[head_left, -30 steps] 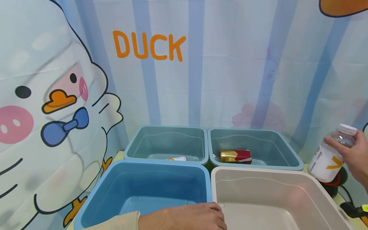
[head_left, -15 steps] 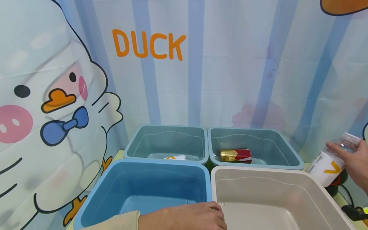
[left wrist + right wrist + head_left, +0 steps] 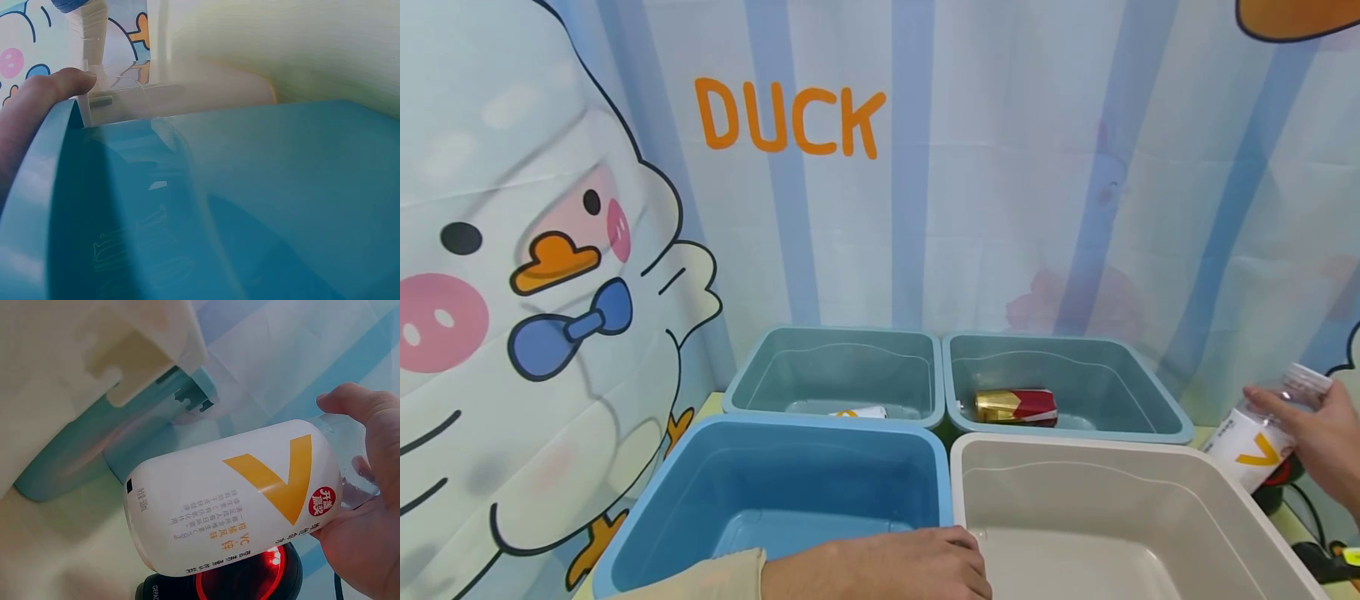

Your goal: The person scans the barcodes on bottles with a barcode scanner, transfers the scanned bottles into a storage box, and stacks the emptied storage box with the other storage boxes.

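Observation:
At the right edge of the head view, my right hand (image 3: pixel 1318 425) grips a plastic drink bottle (image 3: pixel 1251 446) by its clear upper part. The bottle tilts, white cap up and to the right, its lower end beside the beige bin (image 3: pixel 1075 446). Its white label with a yellow V faces me in the right wrist view, where thumb and fingers wrap the neck end (image 3: pixel 350 450). My left hand (image 3: pixel 895 562) grips the adjoining rims of the blue bin (image 3: pixel 820 429) and the beige bin, fingers bent over the beige side. In the left wrist view its thumb (image 3: pixel 56 87) lies at the blue rim.
Two teal bins stand behind; the right one (image 3: pixel 1075 346) holds a red and gold can (image 3: pixel 1015 407), the left one (image 3: pixel 850 337) a white item (image 3: pixel 865 412). A dark device with a red glowing ring (image 3: pixel 250 575) sits below the bottle. A duck-print cloth (image 3: pixel 1000 167) hangs behind.
My right hand has lowered the bottle slightly and tilted it further, and its base now overlaps the beige bin's right rim. The left hand stays put.

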Demonstrator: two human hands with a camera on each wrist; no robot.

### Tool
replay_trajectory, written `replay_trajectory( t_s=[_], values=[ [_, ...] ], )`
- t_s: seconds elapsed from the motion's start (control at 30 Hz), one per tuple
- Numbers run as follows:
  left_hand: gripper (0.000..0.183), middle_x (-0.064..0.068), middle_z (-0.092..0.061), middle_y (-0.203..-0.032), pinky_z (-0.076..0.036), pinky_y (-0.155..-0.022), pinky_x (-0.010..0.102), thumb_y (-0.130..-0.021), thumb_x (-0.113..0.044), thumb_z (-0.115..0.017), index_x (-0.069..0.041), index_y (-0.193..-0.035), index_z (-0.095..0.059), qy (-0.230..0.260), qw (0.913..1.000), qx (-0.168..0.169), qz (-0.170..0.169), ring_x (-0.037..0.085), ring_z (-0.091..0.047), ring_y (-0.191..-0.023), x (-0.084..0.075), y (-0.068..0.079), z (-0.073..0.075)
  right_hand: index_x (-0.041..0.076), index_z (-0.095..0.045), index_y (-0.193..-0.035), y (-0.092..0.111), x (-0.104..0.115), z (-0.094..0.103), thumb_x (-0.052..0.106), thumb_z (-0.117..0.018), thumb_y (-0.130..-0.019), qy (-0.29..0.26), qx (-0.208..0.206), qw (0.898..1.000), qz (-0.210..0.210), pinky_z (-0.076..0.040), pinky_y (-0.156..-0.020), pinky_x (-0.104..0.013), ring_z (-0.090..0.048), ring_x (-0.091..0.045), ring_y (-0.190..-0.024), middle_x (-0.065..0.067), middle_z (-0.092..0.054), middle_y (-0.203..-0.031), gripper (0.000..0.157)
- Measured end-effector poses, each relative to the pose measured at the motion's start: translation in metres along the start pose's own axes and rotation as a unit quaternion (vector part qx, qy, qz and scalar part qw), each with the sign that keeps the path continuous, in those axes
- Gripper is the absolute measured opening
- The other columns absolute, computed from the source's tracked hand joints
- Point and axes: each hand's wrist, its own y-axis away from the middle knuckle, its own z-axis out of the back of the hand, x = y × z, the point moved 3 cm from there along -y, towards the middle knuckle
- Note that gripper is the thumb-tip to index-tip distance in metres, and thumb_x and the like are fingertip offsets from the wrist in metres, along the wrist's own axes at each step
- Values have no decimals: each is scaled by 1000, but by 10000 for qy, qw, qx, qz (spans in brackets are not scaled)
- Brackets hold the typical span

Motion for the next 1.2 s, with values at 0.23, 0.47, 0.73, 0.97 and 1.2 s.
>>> replay_trajectory(
  t_s=[0.23, 0.47, 0.73, 0.97, 1.2],
  values=[
    [46, -15, -72, -123, -26, -106, 8, -91, -39, -78, -22, -133, -73, 64, 9999, -50, 65, -8, -53, -117, 1, 1, 0, -8, 8, -155, -1, 0, 1, 33, -54, -108, 59, 107, 9999, 28, -51, -50, -18, -58, -46, -90, -48, -17, -147, 88],
    [46, -15, -72, -122, -27, -105, 8, -90, -39, -79, -22, -133, -73, 134, 9998, -89, 108, -9, -53, -117, 1, 2, 0, 0, -6, -151, -6, -3, 5, 39, -58, -106, 51, 171, 9996, 199, -55, -55, -22, -54, 0, -66, -46, -26, -142, 79],
    [46, -15, -71, -123, -25, -106, 8, -92, -41, -77, -23, -134, -72, -42, 10000, -10, -1, -9, -53, -116, 0, 1, 0, -1, -14, -149, -5, 10, 13, 44, -58, -105, 359, 201, 9982, 436, -53, -56, -21, -55, -1, -66, -43, -37, -130, 77],
    [45, -16, -71, -123, -24, -106, 8, -93, -43, -75, -25, -134, -72, -160, 9999, 51, -30, -10, -52, -115, -1, 0, 0, 0, -13, -150, -5, 29, 20, 42, -57, -106, 710, -140, 9954, 621, -47, -60, -33, -53, -34, -88, -44, -36, -138, 75],
    [45, -17, -70, -124, -23, -106, 8, -94, -45, -73, -26, -135, -71, -220, 9997, 144, -12, -10, -51, -114, -1, -1, 0, 10, -6, -165, -1, 64, 19, 39, -60, -105, 558, -164, 9954, 763, -30, -94, -85, -32, -68, -121, -44, -19, -154, 85]
  ],
)
